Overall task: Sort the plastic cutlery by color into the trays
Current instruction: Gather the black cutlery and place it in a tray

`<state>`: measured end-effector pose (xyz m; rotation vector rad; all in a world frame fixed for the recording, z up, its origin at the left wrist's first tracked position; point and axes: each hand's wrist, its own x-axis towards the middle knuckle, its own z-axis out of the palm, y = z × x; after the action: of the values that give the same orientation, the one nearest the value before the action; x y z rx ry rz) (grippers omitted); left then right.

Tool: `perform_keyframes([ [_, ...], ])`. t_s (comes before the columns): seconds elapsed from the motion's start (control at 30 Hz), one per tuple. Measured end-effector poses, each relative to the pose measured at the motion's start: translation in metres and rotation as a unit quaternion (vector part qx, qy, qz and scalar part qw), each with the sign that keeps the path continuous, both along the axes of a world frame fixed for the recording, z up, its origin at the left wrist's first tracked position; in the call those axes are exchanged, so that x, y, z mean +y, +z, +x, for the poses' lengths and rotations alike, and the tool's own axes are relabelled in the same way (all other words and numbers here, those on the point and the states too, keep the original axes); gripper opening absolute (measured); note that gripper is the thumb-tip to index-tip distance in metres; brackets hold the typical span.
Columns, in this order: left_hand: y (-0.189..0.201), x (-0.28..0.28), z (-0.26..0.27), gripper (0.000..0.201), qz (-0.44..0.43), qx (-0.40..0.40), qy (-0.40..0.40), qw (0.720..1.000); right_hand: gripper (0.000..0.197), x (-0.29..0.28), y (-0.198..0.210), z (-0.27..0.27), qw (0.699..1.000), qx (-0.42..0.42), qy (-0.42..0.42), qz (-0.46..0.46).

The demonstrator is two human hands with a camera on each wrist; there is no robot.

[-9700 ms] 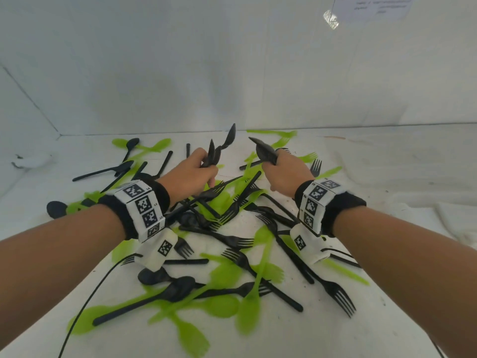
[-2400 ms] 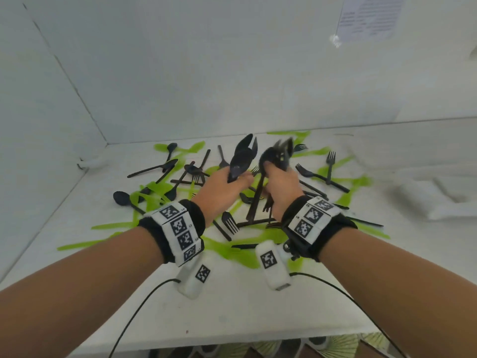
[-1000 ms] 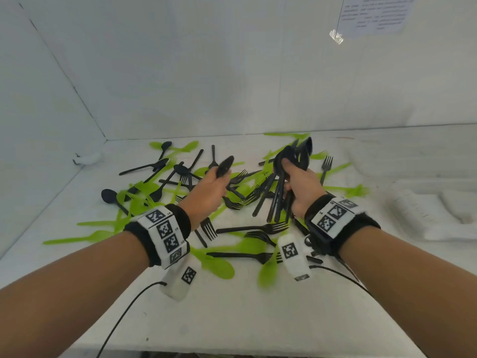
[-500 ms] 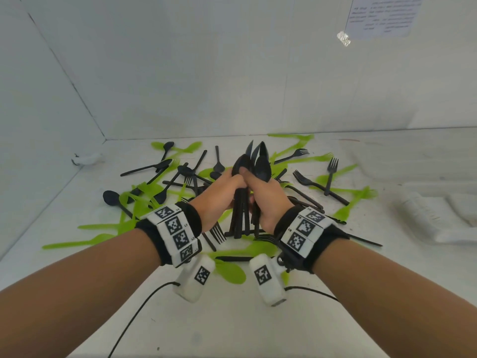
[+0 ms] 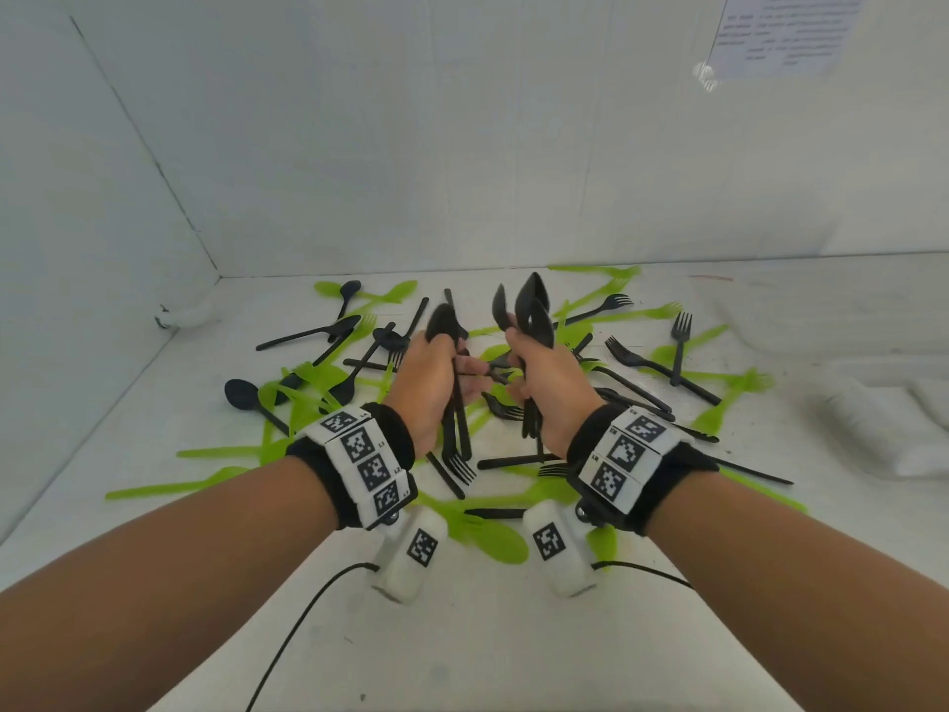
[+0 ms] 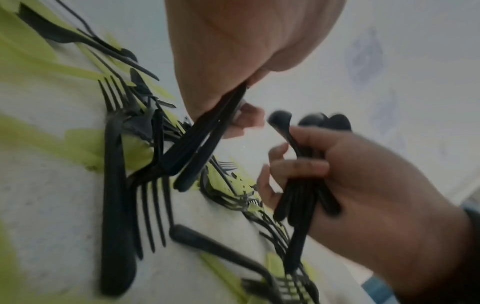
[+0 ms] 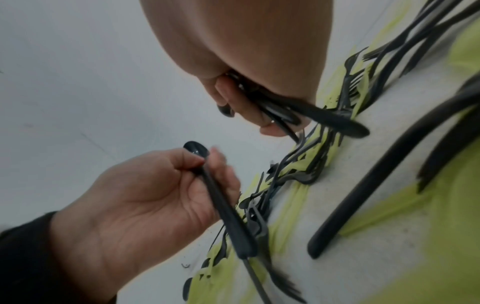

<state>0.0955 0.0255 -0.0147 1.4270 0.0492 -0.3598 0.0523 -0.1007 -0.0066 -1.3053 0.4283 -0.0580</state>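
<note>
White table (image 5: 462, 634): two hands, each holding several black spoons.

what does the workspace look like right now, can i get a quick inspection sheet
surface: white table, bare near the front edge.
job's things: black cutlery and green cutlery lie mixed in one loose pile; a white tray sits at the right, contents not clear.
clutter: small white object in the far left corner.
grippers: left hand holds a black spoon and fork bundle; right hand has its grip on a larger black spoon bundle.
cables: black cables trail from both wrist cameras.
surroundings: white walls, a printed sheet taped top right.
</note>
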Motion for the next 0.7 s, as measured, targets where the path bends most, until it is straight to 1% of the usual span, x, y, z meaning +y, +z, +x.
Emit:
perform_keyframes([
  [0.03,-0.001,0.002,0.005,0.017,-0.012,0.007,0.03,0.999,0.012,-0.001,-0.002,-0.001,1.0,-0.002,-0.011,-0.019],
  [0.07,0.0,0.004,0.011,0.016,-0.02,0.015,0.045,0.999,0.014,-0.002,-0.004,-0.002,0.999,-0.005,-0.016,-0.032],
  [0.1,0.0,0.006,0.016,0.014,-0.023,0.021,0.045,0.998,0.018,-0.002,-0.006,-0.004,0.999,-0.015,-0.016,-0.036],
  [0.17,0.002,0.005,0.018,0.014,-0.037,0.033,0.005,0.999,0.021,0.002,-0.011,-0.005,0.998,-0.042,-0.005,-0.037],
  [0.23,0.002,0.0,0.017,0.028,-0.055,0.04,-0.06,0.996,0.02,0.012,-0.014,-0.006,0.996,-0.073,0.023,-0.041],
  [0.27,0.001,-0.004,0.015,0.037,-0.056,0.035,-0.079,0.995,0.02,0.016,-0.016,-0.007,0.994,-0.084,0.04,-0.059],
  [0.33,-0.003,-0.01,0.016,0.055,-0.038,0.025,-0.059,0.997,0.02,0.02,-0.018,-0.008,0.989,-0.088,0.069,-0.101],
  [0.37,-0.004,-0.011,0.017,0.053,-0.035,0.027,-0.037,0.998,0.021,0.02,-0.015,-0.009,0.989,-0.083,0.076,-0.1],
  [0.43,-0.008,-0.008,0.019,0.031,-0.037,0.035,0.006,0.999,0.023,0.012,-0.011,-0.011,0.992,-0.072,0.066,-0.079],
  [0.47,-0.009,-0.006,0.021,0.025,-0.033,0.036,0.021,0.999,0.023,0.007,-0.01,-0.01,0.994,-0.067,0.04,-0.079],
  [0.53,-0.01,-0.001,0.022,0.02,-0.02,0.028,0.032,0.999,0.022,-0.004,-0.012,-0.007,0.994,-0.052,-0.016,-0.093],
  [0.57,-0.01,-0.001,0.02,0.019,-0.009,0.015,0.033,0.999,0.027,-0.006,-0.012,-0.007,0.995,-0.036,-0.03,-0.083],
  [0.63,-0.008,-0.002,0.018,0.018,0.026,-0.022,0.034,0.999,0.041,-0.008,-0.012,-0.007,0.999,-0.004,-0.023,-0.044],
  [0.67,-0.006,-0.004,0.017,0.018,0.043,-0.042,0.033,0.998,0.04,-0.008,-0.011,-0.007,1.0,-0.001,-0.006,-0.023],
  [0.7,-0.006,-0.006,0.017,0.019,0.057,-0.062,0.031,0.996,0.033,-0.007,-0.009,-0.008,1.0,-0.009,0.012,-0.013],
])
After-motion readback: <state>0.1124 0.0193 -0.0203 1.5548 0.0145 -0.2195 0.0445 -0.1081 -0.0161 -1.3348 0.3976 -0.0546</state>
